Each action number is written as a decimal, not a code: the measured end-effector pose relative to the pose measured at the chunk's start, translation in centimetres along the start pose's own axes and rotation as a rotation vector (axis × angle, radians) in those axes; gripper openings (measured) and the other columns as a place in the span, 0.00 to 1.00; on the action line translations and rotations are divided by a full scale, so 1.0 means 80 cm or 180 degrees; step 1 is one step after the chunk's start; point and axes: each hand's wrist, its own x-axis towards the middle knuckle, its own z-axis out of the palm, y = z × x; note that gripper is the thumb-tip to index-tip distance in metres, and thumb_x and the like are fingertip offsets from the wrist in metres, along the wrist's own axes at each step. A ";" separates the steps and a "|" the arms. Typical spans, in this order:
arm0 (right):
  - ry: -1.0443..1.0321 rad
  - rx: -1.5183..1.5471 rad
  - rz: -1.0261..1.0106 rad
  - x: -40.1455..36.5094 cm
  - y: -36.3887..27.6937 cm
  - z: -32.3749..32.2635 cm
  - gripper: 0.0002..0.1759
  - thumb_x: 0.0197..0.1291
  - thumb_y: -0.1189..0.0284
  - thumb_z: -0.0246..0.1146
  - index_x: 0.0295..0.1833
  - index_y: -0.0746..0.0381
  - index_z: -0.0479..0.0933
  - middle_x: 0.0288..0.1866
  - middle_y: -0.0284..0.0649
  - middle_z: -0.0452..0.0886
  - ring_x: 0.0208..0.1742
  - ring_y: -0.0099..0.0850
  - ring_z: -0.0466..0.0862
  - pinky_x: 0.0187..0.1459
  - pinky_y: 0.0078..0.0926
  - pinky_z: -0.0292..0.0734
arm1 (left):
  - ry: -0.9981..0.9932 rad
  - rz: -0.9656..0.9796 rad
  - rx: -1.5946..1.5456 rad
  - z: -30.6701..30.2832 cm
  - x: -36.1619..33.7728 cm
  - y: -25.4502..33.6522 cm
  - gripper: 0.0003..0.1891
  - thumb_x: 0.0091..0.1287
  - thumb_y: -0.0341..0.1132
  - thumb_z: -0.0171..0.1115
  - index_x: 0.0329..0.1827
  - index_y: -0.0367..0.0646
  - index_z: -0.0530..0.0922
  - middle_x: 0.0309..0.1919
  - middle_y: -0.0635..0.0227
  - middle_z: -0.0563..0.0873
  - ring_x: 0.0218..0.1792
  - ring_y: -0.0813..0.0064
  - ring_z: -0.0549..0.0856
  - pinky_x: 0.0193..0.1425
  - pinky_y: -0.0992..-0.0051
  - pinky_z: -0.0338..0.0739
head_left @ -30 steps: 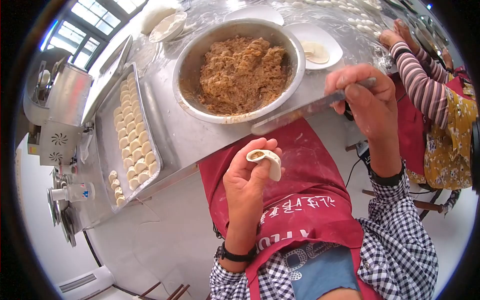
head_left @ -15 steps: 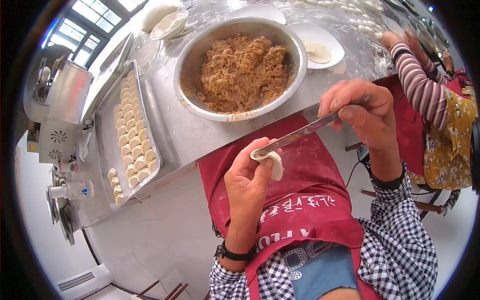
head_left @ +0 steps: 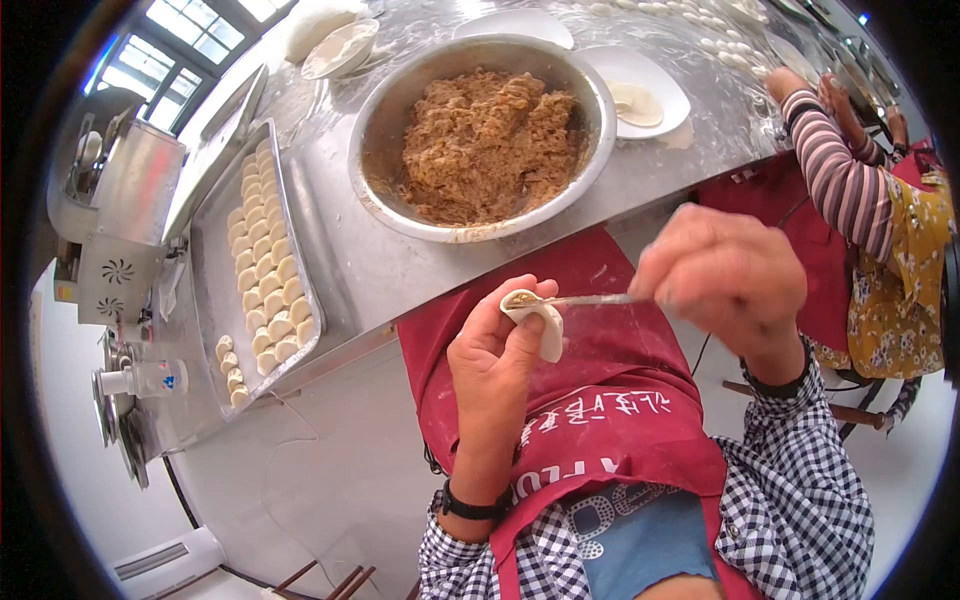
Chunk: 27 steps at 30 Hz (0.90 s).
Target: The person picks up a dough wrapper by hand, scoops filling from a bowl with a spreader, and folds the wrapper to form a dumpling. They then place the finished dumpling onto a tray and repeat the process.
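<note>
In my left hand (head_left: 495,350) a round dough wrapper (head_left: 548,336) is folded, with a bit of brown filling showing at its upper opening. My right hand (head_left: 722,275), blurred by motion, grips a thin metal spatula (head_left: 600,299), whose tip is at that opening. Both hands are over the red apron (head_left: 620,350). Beyond them, at the table's edge, stands a large metal bowl (head_left: 480,235) of brown filling (head_left: 485,145). A white plate (head_left: 672,98) with flat wrappers (head_left: 636,104) lies to the right of the bowl.
A metal tray (head_left: 215,300) holds rows of dumplings (head_left: 262,260) at the left of the table (head_left: 360,270). A metal machine (head_left: 120,240) stands farther left. At the right, another person's striped sleeve (head_left: 840,165) reaches over the table near small dough pieces (head_left: 728,48).
The spatula has turned flatter, with its tip still at the wrapper. My right hand has moved lower. My left hand has hardly moved, and the filling at the opening now shows more.
</note>
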 end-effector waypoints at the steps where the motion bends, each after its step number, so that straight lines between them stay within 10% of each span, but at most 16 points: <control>1: -0.0001 0.0000 -0.0004 0.001 -0.008 0.003 0.07 0.50 0.76 0.64 0.34 0.66 0.76 0.32 0.45 0.81 0.28 0.30 0.79 0.28 0.20 0.75 | 0.0008 -0.0094 -0.0102 -0.001 0.000 0.002 0.16 0.65 0.26 0.55 0.55 0.33 0.71 0.47 0.55 0.81 0.45 0.68 0.82 0.41 0.72 0.83; 8: 0.0006 -0.0517 -0.0727 -0.007 -0.022 0.014 0.15 0.34 0.73 0.63 0.31 0.71 0.76 0.32 0.48 0.80 0.28 0.38 0.81 0.27 0.27 0.79 | 0.0022 -0.0280 -0.0558 -0.001 0.000 0.005 0.16 0.65 0.28 0.56 0.55 0.33 0.71 0.47 0.55 0.81 0.45 0.65 0.82 0.41 0.70 0.83; 27: -0.0227 -0.1224 0.0386 0.019 0.130 0.022 0.06 0.47 0.80 0.64 0.34 0.64 0.77 0.32 0.39 0.79 0.38 0.38 0.78 0.40 0.30 0.74 | -0.0129 0.0202 -0.0165 -0.009 0.000 0.016 0.14 0.66 0.24 0.48 0.55 0.35 0.69 0.52 0.52 0.77 0.53 0.64 0.78 0.51 0.64 0.80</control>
